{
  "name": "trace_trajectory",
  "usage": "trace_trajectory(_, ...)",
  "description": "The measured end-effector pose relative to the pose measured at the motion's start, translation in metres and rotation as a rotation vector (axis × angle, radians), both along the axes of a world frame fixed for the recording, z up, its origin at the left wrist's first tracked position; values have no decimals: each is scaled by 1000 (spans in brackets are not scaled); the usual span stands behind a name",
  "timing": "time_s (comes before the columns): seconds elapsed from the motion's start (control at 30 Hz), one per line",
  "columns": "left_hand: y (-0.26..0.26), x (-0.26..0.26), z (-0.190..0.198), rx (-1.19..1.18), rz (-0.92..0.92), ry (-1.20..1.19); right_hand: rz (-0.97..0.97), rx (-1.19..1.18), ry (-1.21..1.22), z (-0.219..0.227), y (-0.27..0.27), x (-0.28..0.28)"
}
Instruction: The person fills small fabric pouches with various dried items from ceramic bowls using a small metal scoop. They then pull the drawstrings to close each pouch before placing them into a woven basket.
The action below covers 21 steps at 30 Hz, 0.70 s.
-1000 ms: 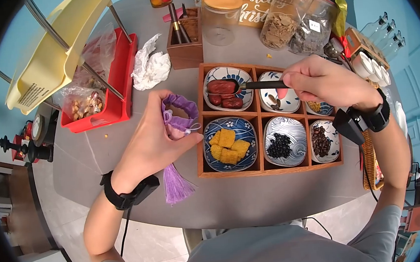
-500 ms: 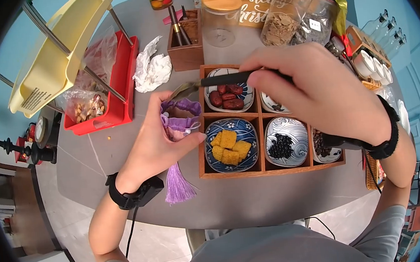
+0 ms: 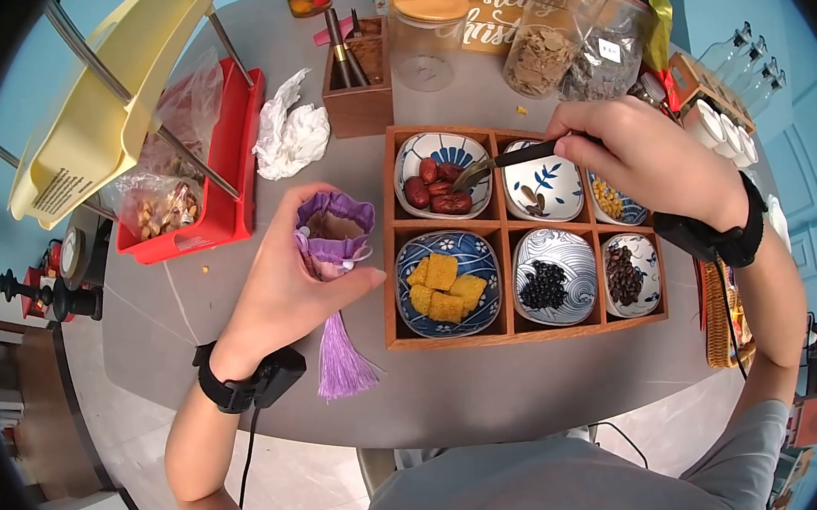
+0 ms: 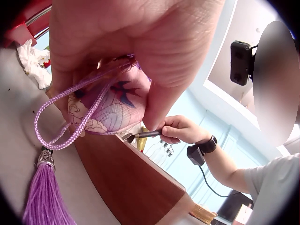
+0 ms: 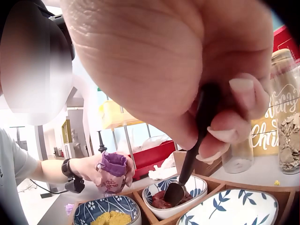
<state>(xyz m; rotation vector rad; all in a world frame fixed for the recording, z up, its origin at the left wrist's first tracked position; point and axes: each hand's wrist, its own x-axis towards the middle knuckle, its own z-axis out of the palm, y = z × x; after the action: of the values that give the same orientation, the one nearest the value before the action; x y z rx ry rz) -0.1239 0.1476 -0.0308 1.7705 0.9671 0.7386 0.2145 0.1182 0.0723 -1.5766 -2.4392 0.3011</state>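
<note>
My left hand grips a purple drawstring pouch, thumb and fingers round its sides and its mouth facing up. A lilac tassel hangs below it. In the left wrist view, the pink side of the pouch shows a bird print. My right hand holds the black handle of a spoon. The spoon's head dips among red dates in a patterned dish, top left in a wooden compartment box. The right wrist view shows the spoon head against the dates.
Other dishes hold yellow chunks, black beans, brown beans and yellow kernels. A red tray, crumpled tissue, wooden holder and lidded glass jars stand behind.
The right hand carried a date on the spoon left to the pouch's mouth, then brought the spoon back right into the dish of dates. The left hand stayed nearly in place, holding the pouch.
</note>
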Motion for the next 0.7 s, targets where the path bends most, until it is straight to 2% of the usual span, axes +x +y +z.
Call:
trace_trajectory(0.17,-1,-1,1,-76,12,13,24,-23,-55,1,1,-9)
trace_trajectory(0.43,1,-2,1,-69,-17,35,120,-103,-167,-1,18,-2)
trace_trajectory(0.57,1,-1,2,-111,-8,19,191,-127,6,-12,29,4)
trace_trajectory(0.7,-1,2,8,-187,-1,65,-30,-510,64,-3,32,7)
